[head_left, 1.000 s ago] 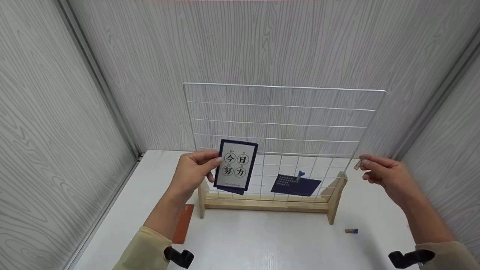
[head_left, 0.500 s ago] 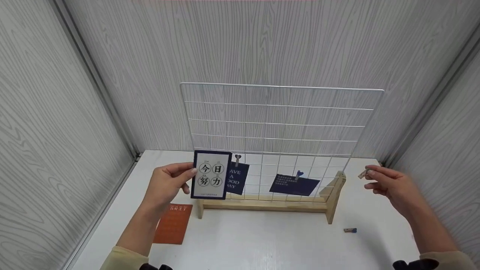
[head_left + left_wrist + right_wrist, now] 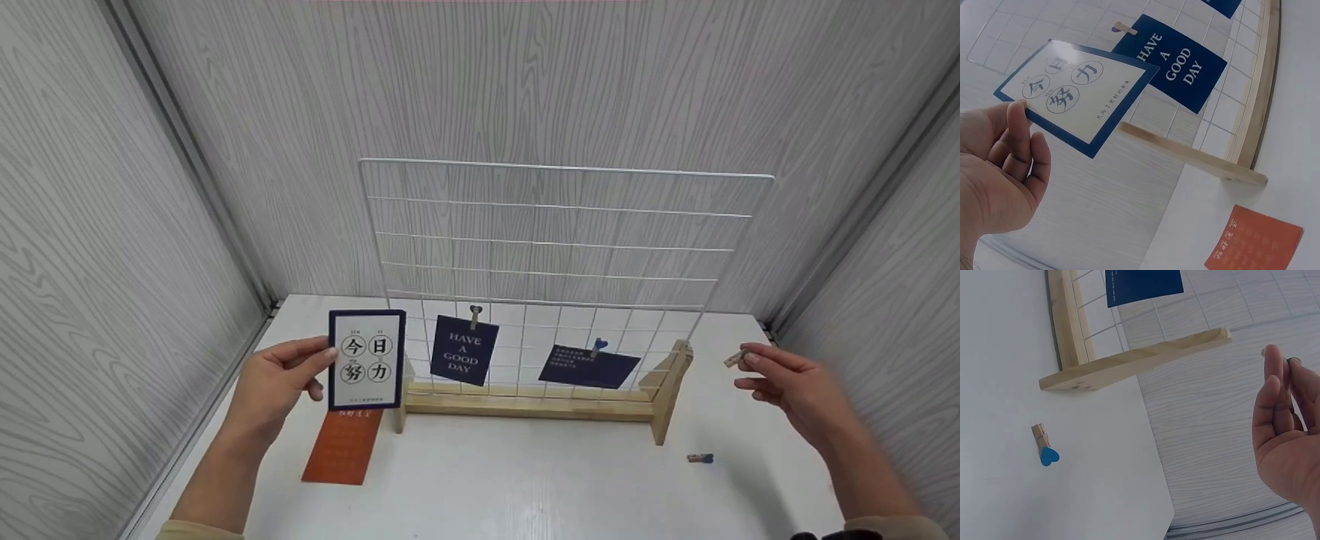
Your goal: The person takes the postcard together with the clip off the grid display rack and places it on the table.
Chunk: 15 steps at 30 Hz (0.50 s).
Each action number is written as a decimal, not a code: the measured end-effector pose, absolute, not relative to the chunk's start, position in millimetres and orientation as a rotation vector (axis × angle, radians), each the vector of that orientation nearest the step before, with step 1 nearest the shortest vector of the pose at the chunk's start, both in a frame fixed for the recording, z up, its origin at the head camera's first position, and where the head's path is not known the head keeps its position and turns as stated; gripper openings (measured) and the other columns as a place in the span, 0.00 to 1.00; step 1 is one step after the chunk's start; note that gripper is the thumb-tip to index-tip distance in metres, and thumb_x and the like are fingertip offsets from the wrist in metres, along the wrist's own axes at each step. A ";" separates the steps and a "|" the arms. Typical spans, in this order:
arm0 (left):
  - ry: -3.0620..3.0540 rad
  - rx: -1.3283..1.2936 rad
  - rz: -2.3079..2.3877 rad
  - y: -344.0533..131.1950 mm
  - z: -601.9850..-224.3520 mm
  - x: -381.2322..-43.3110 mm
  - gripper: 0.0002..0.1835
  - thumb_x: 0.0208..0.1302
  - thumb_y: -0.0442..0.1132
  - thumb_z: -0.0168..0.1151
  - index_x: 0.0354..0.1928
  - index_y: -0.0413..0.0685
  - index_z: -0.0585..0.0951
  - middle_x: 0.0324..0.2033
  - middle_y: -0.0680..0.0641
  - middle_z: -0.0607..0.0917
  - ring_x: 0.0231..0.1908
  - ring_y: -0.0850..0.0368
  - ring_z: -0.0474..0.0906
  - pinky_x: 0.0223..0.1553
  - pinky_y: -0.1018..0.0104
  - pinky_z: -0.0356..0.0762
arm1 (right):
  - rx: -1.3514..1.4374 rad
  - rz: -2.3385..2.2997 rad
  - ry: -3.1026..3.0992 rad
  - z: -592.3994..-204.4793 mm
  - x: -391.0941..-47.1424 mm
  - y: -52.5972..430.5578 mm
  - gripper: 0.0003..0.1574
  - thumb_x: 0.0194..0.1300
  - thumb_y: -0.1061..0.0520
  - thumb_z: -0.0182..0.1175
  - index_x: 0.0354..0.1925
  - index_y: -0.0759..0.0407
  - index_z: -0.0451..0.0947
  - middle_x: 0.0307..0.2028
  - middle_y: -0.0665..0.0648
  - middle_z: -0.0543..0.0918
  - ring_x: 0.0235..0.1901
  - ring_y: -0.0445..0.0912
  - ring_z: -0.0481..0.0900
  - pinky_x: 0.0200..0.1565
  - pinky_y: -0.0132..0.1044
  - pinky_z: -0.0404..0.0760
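My left hand (image 3: 277,379) pinches the left edge of a white card with a dark blue border (image 3: 367,386), printed with circled Chinese characters. It holds the card upright, left of the wire grid rack (image 3: 566,166). Off the rack's right side, my right hand (image 3: 795,386) pinches a small wooden clothespin (image 3: 735,360), mostly covered by the fingers in the right wrist view. On the grid hang a dark blue "HAVE A GOOD DAY" card (image 3: 463,352) and a second dark blue card (image 3: 589,370), each under a heart-topped clothespin.
An orange-red card (image 3: 341,450) lies on the white table (image 3: 525,480), partly behind the held card. A clothespin with a blue heart (image 3: 1044,444) lies at the right front. The rack stands on a wooden base (image 3: 525,409). Grey wood-patterned walls surround the table.
My left hand has moved the white card left and slightly down, uncovering the "HAVE A GOOD DAY" card. My right hand has shifted a little right and down with its clothespin.
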<state>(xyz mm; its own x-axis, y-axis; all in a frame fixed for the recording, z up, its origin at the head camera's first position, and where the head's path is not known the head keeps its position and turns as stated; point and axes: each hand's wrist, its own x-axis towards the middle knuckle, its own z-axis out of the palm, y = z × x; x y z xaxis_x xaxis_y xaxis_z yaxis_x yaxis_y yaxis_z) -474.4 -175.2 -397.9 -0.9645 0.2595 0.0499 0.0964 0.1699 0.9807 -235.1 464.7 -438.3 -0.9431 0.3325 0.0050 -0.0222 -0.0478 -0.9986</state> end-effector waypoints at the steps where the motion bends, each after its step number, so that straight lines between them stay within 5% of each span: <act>1: 2.305 0.338 1.910 -179.6 -398.6 -475.1 0.19 0.72 0.38 0.72 0.59 0.34 0.86 0.43 0.47 0.92 0.23 0.58 0.79 0.33 0.69 0.81 | -0.340 2.090 -1.976 -439.7 -234.7 465.0 0.18 0.81 0.64 0.57 0.53 0.47 0.90 0.41 0.49 0.89 0.39 0.44 0.92 0.39 0.31 0.86; 15: 2.368 0.128 1.843 -222.4 -425.9 -494.4 0.23 0.73 0.37 0.70 0.64 0.32 0.82 0.42 0.51 0.91 0.26 0.59 0.80 0.37 0.71 0.84 | -0.438 2.145 -1.954 -460.5 -232.5 467.6 0.17 0.81 0.61 0.59 0.50 0.43 0.91 0.42 0.49 0.91 0.40 0.42 0.92 0.40 0.31 0.87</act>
<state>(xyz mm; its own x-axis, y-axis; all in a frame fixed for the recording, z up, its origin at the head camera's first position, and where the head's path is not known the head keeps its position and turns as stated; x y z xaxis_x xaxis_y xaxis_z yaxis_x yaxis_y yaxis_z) -494.4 -222.4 -425.9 -0.9869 0.1512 -0.0564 -0.0175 0.2469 0.9689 -232.5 467.6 -460.5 -0.9346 0.3469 -0.0786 0.0459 -0.1015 -0.9938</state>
